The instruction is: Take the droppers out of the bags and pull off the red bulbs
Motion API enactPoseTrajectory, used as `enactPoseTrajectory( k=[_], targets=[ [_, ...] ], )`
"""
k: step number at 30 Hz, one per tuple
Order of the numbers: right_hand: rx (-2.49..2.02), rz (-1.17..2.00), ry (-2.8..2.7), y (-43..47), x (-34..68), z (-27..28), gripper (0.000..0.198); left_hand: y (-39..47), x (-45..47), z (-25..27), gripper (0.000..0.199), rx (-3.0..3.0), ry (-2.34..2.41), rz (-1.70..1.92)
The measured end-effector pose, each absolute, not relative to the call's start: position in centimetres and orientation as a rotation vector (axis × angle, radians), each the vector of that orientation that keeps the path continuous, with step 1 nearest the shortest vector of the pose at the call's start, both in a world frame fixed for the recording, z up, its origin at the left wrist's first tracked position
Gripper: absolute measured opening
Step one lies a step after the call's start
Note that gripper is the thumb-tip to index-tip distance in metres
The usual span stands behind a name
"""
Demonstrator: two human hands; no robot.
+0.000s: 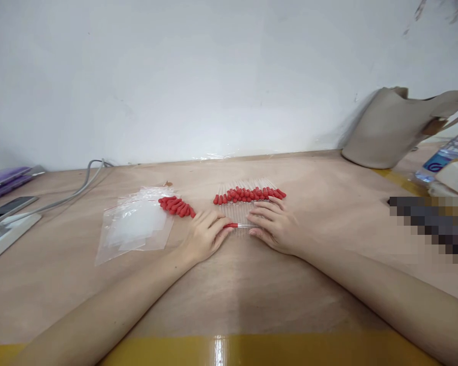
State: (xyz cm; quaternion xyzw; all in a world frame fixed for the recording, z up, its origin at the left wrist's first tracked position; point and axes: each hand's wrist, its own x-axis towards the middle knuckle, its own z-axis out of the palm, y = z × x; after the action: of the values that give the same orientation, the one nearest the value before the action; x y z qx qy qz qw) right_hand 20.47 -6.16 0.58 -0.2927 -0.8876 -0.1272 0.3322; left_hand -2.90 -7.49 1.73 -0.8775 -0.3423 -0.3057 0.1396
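Observation:
Between my hands lies a glass dropper [242, 225] with a red rubber bulb, held level just above the table. My left hand [208, 235] is closed, thumb and fingers pinching the red bulb end. My right hand [275, 226] has its thumb and fingers around the clear tube end. Beneath and behind the fingers spread several clear glass tubes [234, 211], side by side. Just beyond them is a row of droppers with red bulbs [248, 194], their tubes pointing to the wall. A pile of loose red rubber bulbs [175, 206] sits beside my left hand.
Clear plastic bags [137, 226] lie left of the bulbs. Farther left are a grey cable [70, 195], a white power strip [13, 234], a phone [13, 207] and purple packs [7, 180]. A beige bag [385, 127] and a plastic bottle [445, 155] stand at the right.

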Motion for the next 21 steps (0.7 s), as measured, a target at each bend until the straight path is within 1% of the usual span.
enactPoseTrajectory(
  k=[7,12,17,21],
  targets=[
    [-0.729,-0.311,-2.330,-6.3,19.8,0.7,0.021,-7.6,-2.5,2.0,0.015,-2.584,-0.964,-0.880],
    [-0.631,-0.327,-2.285,-6.1,19.5,0.4,0.017,-7.1,-2.2,1.7,0.034,-2.584,-0.812,-0.781],
    [-0.594,-0.302,-2.282,-6.0,19.3,0.1,0.019,-6.9,-2.0,1.5,0.029,-2.577,-0.701,-0.820],
    [-0.572,-0.286,-2.275,-6.0,19.1,-0.1,0.018,-7.0,-1.8,1.5,0.032,-2.564,-0.667,-0.850]
  ],
)
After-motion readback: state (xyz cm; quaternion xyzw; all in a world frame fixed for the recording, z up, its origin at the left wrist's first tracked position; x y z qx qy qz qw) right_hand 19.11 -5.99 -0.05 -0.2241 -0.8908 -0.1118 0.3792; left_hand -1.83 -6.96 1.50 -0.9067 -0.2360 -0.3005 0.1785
